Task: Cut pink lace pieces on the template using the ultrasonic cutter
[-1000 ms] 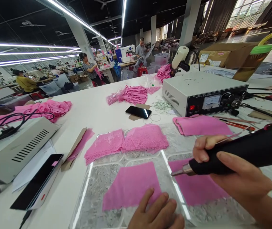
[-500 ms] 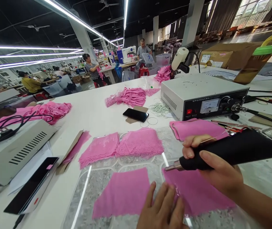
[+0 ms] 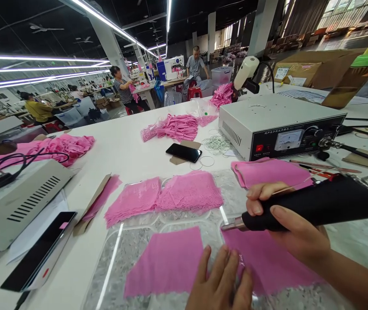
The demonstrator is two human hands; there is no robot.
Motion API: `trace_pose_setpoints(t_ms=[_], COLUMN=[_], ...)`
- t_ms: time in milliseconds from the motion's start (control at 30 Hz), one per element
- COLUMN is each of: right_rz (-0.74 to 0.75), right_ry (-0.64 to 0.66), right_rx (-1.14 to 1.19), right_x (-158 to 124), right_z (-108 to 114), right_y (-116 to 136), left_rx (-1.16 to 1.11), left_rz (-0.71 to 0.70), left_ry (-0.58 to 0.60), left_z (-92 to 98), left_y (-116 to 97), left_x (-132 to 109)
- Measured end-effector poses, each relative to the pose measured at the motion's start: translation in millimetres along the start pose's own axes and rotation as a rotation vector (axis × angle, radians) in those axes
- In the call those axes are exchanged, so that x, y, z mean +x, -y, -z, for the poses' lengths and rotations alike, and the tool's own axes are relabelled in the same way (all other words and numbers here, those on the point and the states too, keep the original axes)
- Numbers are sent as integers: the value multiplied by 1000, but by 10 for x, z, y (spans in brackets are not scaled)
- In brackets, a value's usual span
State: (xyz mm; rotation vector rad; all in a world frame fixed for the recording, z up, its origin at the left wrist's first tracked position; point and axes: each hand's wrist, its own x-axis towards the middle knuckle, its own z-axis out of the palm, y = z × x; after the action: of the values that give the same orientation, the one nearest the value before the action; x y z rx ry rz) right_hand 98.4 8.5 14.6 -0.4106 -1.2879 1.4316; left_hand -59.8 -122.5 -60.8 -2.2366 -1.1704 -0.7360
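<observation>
My right hand [image 3: 295,232] is wrapped round a black hand-held tool [image 3: 319,204] whose metal tip hovers just above a pink fabric piece [image 3: 267,262]. My left hand [image 3: 221,282] lies flat with fingers apart at the bottom edge, resting between that piece and a second pink fabric piece [image 3: 167,260]. Both pieces lie on a clear glass plate [image 3: 125,254]. Two pink lace pieces [image 3: 167,196] lie just beyond, and a folded pink stack [image 3: 269,172] sits to the right.
A white control box [image 3: 277,125] with a meter stands at the right, a grey box [image 3: 19,200] at the left. Phones [image 3: 184,152] [image 3: 38,252], rubber bands [image 3: 216,144] and pink fabric heaps [image 3: 177,127] lie on the white table. Other people work at far tables.
My left hand slid up and right onto the glass between the two pink pieces. The tool tip moved left and down towards the right-hand piece; the view shifted slightly.
</observation>
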Motion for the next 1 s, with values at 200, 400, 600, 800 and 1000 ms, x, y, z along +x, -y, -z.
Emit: trace_pose_setpoints(t_ms=[200,400,600,800,1000], right_rz=[37,29,-29,-69,-43], right_ry=[-3,14,-10,6,29], right_rx=[19,21,127,149,113], right_x=[0,29,-10,-59,-42], right_z=[18,-10,44,22,-8], right_y=[-35,-26,23,75,73], left_rx=[-15,-30,-64,-91,-103], left_rz=[20,14,74,90,84], left_ry=[-29,-36,-116,-103,-107], left_z=[8,44,102,151,158], left_y=[-36,-66,-95,-97,-103], left_x=[-17,-34,24,33,40])
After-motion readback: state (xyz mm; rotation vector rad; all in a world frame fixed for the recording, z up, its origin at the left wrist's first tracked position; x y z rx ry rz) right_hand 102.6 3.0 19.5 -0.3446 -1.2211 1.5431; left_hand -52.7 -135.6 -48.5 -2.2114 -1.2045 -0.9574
